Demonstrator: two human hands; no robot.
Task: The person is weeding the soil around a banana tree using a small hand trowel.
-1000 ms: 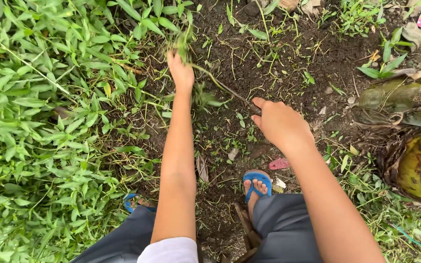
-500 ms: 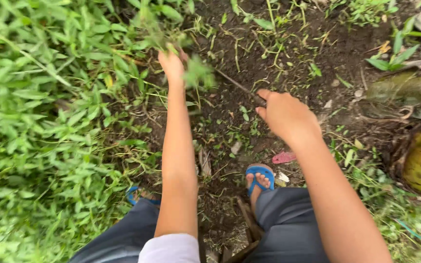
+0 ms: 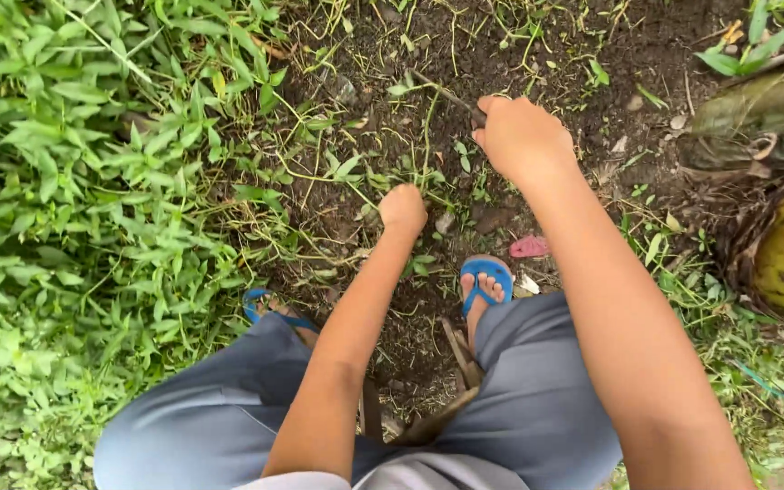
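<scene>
- The right hand (image 3: 521, 138) is closed in a grip on the handle of a thin dark metal-bladed tool (image 3: 451, 95), whose tip lies on the dark bare soil (image 3: 555, 54).
- The left hand (image 3: 403, 209) is closed in a grip on thin green weed stems (image 3: 424, 145) rising from the soil, just beside a blue rubber sandal (image 3: 485, 277).

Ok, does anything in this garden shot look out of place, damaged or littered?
One thing: a small pink scrap lies on the dark soil beside the blue flip-flop, looking like litter among the weeds. The left hand is down among cut green stems; the right hand grips a thin dark tool.
</scene>
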